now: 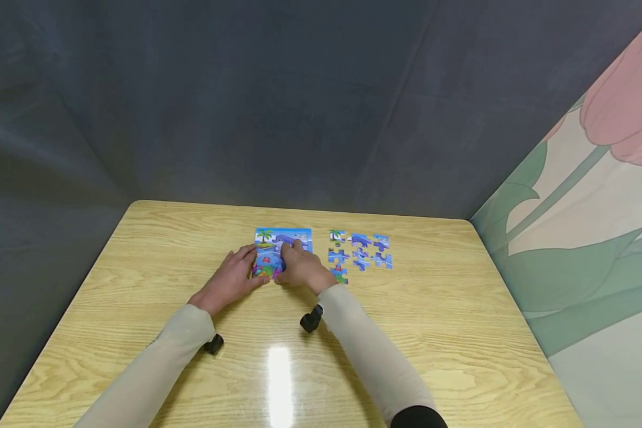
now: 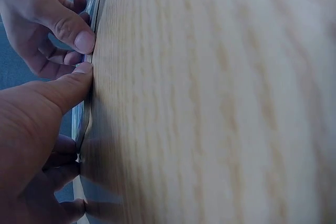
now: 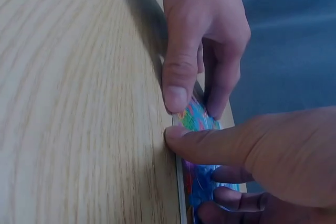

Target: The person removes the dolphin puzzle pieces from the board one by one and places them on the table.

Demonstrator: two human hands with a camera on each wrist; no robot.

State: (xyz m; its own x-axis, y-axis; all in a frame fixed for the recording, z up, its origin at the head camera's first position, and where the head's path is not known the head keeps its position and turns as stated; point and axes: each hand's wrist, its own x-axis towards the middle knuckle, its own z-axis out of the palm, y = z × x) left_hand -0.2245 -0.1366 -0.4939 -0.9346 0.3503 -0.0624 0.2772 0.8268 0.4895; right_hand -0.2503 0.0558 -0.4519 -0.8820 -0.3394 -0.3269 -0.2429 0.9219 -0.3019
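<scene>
We have both hands on the puzzle board point(image 1: 283, 244), which lies flat near the middle of the wooden counter point(image 1: 139, 285), toward its far edge. Our left hand point(image 1: 234, 275) rests at the board's left near corner, thumb tip point(image 2: 84, 74) pressed against the board's near edge and fingers curled over the top face, pinching the board. Our right hand point(image 1: 299, 266) sits just beside it at the near edge, thumb point(image 3: 181, 137) against the edge and fingers bent onto the printed surface, also pinching the board. The two thumbs almost touch. The board shows a palm tree and blue water. A group of loose puzzle pieces point(image 1: 359, 254) lies on the counter just to the right of the board, apart from both hands.
</scene>
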